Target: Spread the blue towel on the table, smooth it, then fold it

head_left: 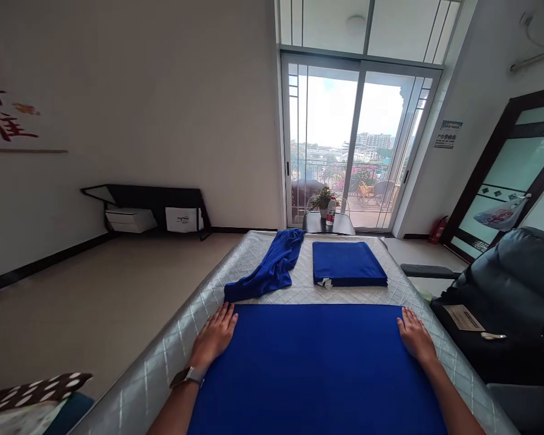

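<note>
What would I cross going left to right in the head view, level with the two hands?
Light floor → left hand → flat blue cloth → right hand → black armchair. The quilted mattress shows on both sides of the cloth, so it is left out.

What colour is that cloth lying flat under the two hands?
The flat cloth is plain deep blue; the head view shows it best.
</note>
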A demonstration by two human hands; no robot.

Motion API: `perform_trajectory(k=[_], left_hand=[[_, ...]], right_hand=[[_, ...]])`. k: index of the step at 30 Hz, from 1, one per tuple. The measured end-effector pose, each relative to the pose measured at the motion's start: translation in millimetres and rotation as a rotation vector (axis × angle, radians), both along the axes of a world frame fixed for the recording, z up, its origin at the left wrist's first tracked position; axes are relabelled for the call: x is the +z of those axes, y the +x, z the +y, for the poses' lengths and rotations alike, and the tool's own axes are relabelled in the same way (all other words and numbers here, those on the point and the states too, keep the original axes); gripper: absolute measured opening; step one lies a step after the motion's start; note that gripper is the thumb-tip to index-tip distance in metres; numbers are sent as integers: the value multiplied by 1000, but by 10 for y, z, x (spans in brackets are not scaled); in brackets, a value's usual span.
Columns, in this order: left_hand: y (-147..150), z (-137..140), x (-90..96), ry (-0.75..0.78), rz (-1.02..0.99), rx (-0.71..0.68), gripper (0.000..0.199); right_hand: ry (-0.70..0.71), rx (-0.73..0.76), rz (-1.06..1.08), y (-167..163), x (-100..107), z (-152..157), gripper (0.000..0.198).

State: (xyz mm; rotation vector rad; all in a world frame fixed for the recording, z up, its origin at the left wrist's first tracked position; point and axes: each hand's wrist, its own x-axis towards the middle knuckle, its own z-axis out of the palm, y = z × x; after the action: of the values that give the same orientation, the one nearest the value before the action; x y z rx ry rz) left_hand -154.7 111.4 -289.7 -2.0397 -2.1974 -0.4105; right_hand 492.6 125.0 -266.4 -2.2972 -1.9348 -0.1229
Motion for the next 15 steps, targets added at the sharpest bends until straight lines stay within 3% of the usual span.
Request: perform_trajectory(k=[4, 8, 11, 15], left_hand=[[107, -75, 209, 43, -59, 46, 58], [355, -153, 498, 106, -105, 43, 58], [841, -184, 655, 117, -122, -100, 51], [1819, -192, 684, 85, -141, -347, 42]], right_hand=[[27, 10, -4, -164, 225, -119, 65], [57, 145, 18, -701, 418, -206, 62], [47, 312, 63, -1339, 486, -224, 60], [9, 480, 123, -2117, 500, -203, 58]])
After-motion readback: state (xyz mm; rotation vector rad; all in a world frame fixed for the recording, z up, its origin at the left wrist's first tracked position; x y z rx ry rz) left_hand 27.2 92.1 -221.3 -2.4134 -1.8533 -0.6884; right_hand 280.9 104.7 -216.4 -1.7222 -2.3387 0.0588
